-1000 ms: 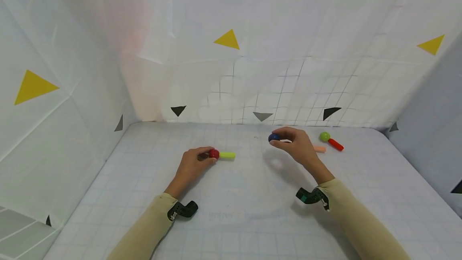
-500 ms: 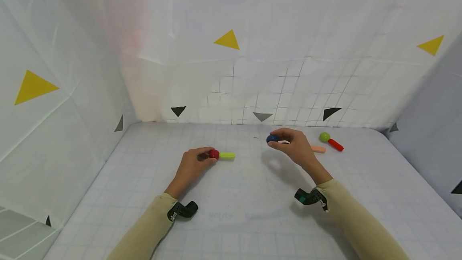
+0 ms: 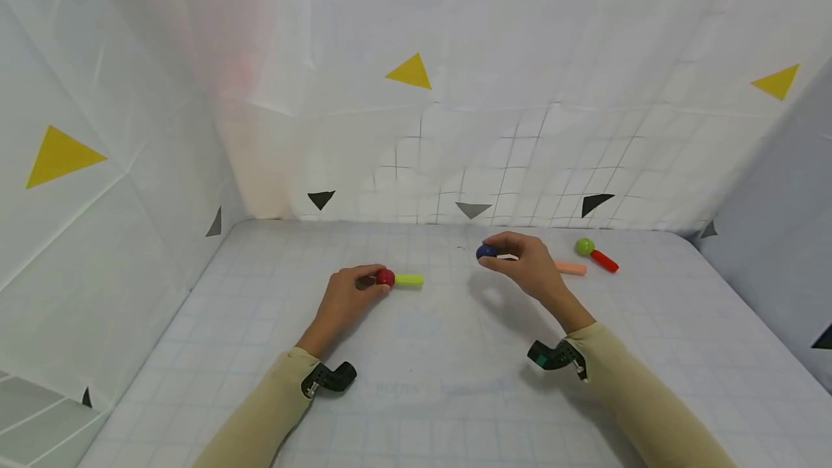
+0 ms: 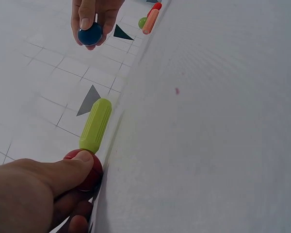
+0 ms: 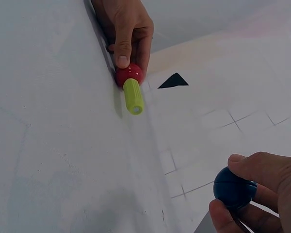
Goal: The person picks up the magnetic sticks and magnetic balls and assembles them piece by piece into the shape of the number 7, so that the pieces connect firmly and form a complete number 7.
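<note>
My left hand [image 3: 347,298] pinches a red ball [image 3: 386,278] between thumb and fingers, low at the white table. From the ball a ribbed yellow-green handle [image 3: 409,279] points right, like a small maraca; it also shows in the left wrist view [image 4: 95,127]. Farther right, my right hand [image 3: 529,266] holds a blue ball [image 3: 485,252] up above the table, its shadow below. Thumb and fingertips grip the blue ball in the right wrist view [image 5: 234,188]. An orange stick [image 3: 573,268] lies just right of this hand, its left end hidden in the head view.
Behind the orange stick lies a green ball [image 3: 585,246] with a red handle [image 3: 605,261]. White sheets marked with yellow, grey and black triangles wall the table [image 3: 429,410] at the back and sides. Each wrist wears a dark camera.
My right hand has drifted slightly left and a little nearer with the blue ball, uncovering more of the orange stick. My left hand and the red ball have stayed put.
</note>
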The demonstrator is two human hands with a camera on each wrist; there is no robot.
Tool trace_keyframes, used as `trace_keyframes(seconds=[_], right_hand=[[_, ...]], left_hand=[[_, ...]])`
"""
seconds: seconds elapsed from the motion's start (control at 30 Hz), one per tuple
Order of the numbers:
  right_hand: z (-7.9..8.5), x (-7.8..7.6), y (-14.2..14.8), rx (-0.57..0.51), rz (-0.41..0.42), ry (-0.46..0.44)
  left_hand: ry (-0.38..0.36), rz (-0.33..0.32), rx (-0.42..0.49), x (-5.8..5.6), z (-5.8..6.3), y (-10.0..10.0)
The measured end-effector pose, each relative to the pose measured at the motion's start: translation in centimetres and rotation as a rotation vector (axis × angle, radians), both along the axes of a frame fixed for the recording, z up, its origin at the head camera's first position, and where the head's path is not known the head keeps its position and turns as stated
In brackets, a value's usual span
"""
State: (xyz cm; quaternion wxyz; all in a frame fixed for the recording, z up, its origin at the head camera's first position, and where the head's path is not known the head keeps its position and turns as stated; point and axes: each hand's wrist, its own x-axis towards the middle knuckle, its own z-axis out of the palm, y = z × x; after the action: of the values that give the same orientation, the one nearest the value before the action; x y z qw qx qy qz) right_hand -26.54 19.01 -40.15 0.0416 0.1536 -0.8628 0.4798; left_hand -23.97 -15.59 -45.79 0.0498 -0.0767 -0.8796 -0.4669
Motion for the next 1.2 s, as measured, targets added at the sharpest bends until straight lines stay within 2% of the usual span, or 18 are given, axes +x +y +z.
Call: trace_keyframes(seconds=[0.43, 1.2], right_hand=[[-0.5, -0.1, -0.4, 0.04, 0.007, 0.019], [-1.3, 0.2, -0.9, 0.008, 0.054, -0.005]], left_hand=[[0.014, -0.019, 0.004, 0.0, 0.1, -0.1], [0.008, -0.012, 0.009, -0.1, -0.1, -0.2]])
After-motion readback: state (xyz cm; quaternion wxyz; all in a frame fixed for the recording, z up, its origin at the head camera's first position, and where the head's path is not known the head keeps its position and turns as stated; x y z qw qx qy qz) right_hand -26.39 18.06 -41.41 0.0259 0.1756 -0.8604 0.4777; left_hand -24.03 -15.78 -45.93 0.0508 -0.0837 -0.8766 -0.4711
